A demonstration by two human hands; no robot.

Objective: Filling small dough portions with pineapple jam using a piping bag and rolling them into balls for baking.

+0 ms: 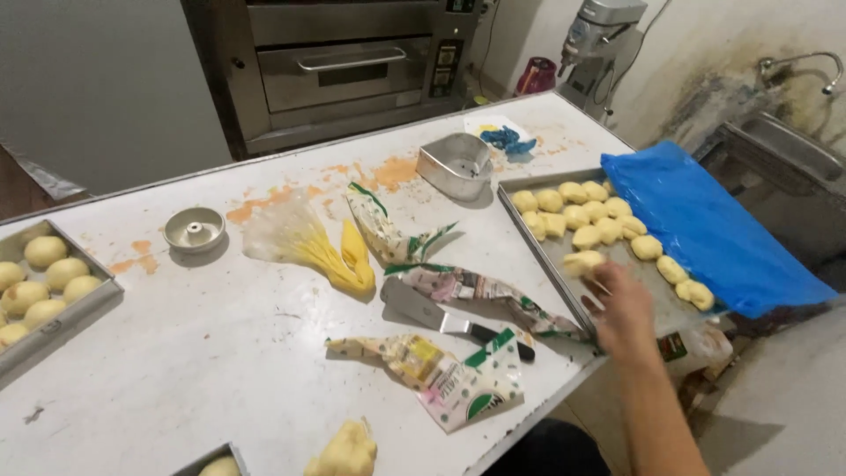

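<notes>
My right hand [621, 308] reaches over the left rim of a metal baking tray [551, 251] at the table's right end. Its fingertips pinch a pale yellow dough piece [582, 261] just above the tray, though the fingers are blurred. Several more dough pieces [582, 211] lie in rows further back on the tray, and a blue plastic sheet [705, 220] covers the tray's right part. A lump of yellow dough [345, 451] sits at the near table edge. My left hand is out of view.
On the white table [176, 353] lie a metal scraper with a black handle [441, 317], torn wrappers [458, 379], a yellow-smeared plastic bag [308, 242], a small round mould [194, 229], a metal tin [454, 163], and a tray of dough balls [44, 282]. An oven [344, 62] stands behind.
</notes>
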